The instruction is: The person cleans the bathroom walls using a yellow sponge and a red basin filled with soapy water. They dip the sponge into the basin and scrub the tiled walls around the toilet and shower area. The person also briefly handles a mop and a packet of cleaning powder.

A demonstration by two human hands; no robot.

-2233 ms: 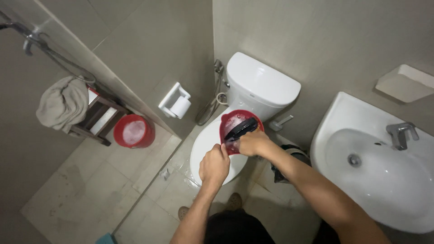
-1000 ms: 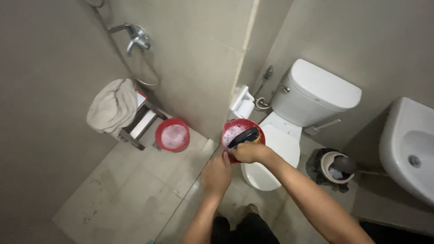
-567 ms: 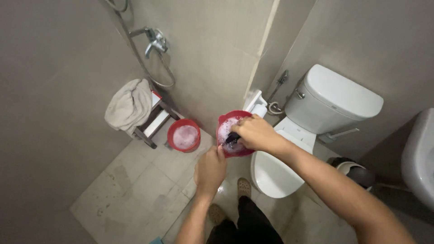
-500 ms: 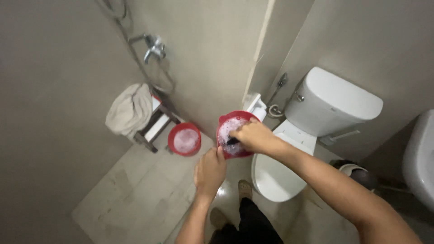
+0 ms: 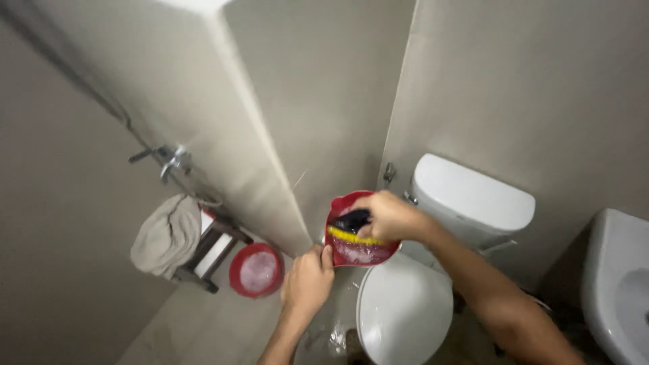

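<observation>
My left hand (image 5: 307,280) grips the near rim of a small red bowl (image 5: 358,253) that holds foamy water. It hangs in the air beside the white toilet (image 5: 433,270). My right hand (image 5: 392,216) reaches into the bowl from the right and is closed on a dark brush with a yellow edge (image 5: 350,230), which rests in the suds. The toilet's lid is down, just below and to the right of the bowl.
A red bucket (image 5: 255,270) with soapy water stands on the tiled floor at the left, next to a small stool (image 5: 213,250) draped with a grey cloth (image 5: 165,236). A shower tap (image 5: 169,159) is on the partition wall. A white sink (image 5: 618,284) is at far right.
The view has tilted up and swung, so the walls fill more of it. My hands stay on the bowl and brush; the bowl has shifted closer to the toilet tank.
</observation>
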